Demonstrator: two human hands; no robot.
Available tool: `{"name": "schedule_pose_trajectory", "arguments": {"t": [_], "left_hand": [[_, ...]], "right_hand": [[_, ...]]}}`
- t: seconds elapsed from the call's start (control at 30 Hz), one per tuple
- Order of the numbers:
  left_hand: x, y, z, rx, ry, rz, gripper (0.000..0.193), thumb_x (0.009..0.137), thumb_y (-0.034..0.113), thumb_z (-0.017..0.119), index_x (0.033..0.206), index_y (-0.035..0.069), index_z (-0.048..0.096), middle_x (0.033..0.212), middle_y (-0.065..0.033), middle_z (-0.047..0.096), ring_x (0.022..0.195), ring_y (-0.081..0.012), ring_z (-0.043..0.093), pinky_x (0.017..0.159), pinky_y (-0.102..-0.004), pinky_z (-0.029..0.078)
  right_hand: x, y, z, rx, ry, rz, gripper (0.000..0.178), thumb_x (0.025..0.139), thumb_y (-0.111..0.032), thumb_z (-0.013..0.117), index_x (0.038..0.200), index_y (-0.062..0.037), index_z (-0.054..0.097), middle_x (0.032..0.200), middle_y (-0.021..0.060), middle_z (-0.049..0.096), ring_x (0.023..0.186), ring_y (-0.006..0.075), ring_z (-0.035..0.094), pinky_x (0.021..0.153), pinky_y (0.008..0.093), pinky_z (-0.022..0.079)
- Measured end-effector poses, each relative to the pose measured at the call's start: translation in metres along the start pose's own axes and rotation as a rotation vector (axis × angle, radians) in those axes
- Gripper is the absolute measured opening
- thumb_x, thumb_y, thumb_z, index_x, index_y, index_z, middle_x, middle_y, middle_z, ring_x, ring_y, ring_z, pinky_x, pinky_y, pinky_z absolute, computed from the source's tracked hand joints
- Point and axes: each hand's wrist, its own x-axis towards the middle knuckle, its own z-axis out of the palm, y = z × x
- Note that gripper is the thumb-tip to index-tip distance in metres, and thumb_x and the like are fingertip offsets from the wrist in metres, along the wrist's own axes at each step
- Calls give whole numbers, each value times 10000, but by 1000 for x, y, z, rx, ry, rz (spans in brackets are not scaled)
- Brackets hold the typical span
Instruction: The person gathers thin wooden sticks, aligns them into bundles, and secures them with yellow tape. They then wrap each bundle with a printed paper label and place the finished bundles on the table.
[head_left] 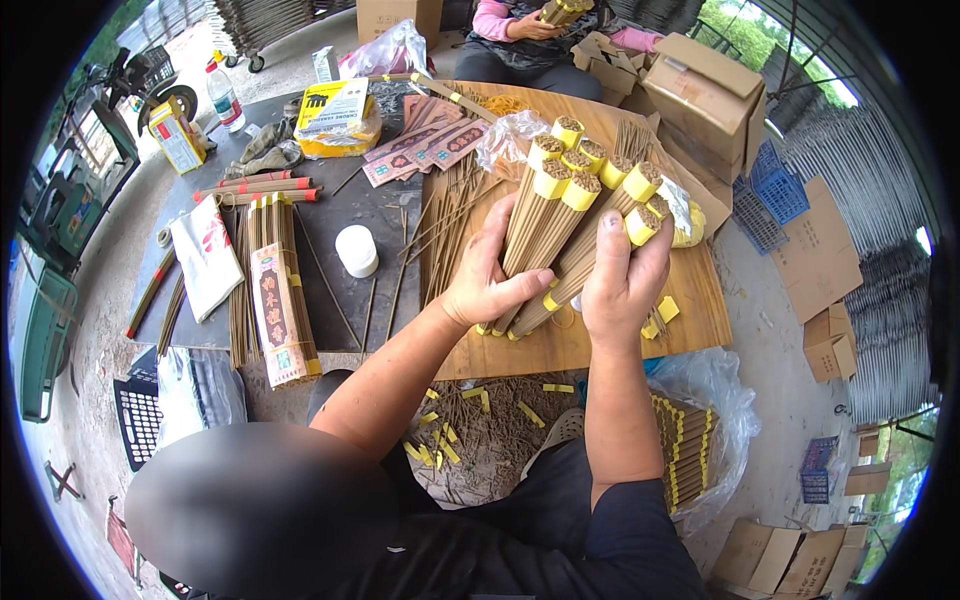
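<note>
My left hand (495,275) is wrapped round the left side of a cluster of brown incense stick bundles (535,222), its thumb across their front. Yellow paper bands circle the upper ends of these bundles. My right hand (622,280) grips more banded incense bundles (580,262) on the right, thumb pointing up and fingers mostly hidden behind. Both groups lean together, lower ends close to the wooden board (480,350). Loose incense sticks (450,235) lie left of my left hand. Small yellow paper strips (660,315) rest beside my right wrist.
On the dark tabletop are a white round container (356,250), a labelled incense pack (278,300), printed labels (425,145) and a yellow box (333,108). Across the table a person (530,45) holds a bundle. A plastic bag of bundles (690,440) stands below my right arm.
</note>
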Motion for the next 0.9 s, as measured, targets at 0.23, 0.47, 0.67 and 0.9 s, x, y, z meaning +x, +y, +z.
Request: {"name": "schedule_pose_trajectory", "arguments": {"t": [0.23,0.47,0.67,0.9], "left_hand": [[0,3,1,6,-5,-3,948,765,313,813,1506,-49,345,1359,-206,573,1281,-282,555,1116,-393,408],[1,6,-2,-170,8,-103,989,741,222,848,1533,-26,310,1403,-155,535,1314,-231,505,1139,-375,380],[7,3,-10,-249,-58,-138,1010,734,171,878,1551,-12,313,1416,-120,538,1321,-211,503,1161,-368,369],[6,2,-22,-341,-3,-247,1008,736,138,869,1564,-1,311,1438,-114,534,1343,-215,499,1164,-381,376]], "right_hand": [[15,-6,-9,-27,-86,36,306,1022,-204,623,1193,34,533,1034,118,686,897,196,646,820,367,525],[5,-1,2,208,-114,110,346,1013,-132,590,1309,41,548,1209,81,629,1072,138,563,997,323,451],[9,-5,4,346,-109,142,336,975,-87,664,1265,33,546,1106,53,650,945,101,601,873,283,512],[8,3,5,291,-175,256,352,927,-82,735,1226,32,587,1114,69,685,988,117,640,896,299,525]]}}
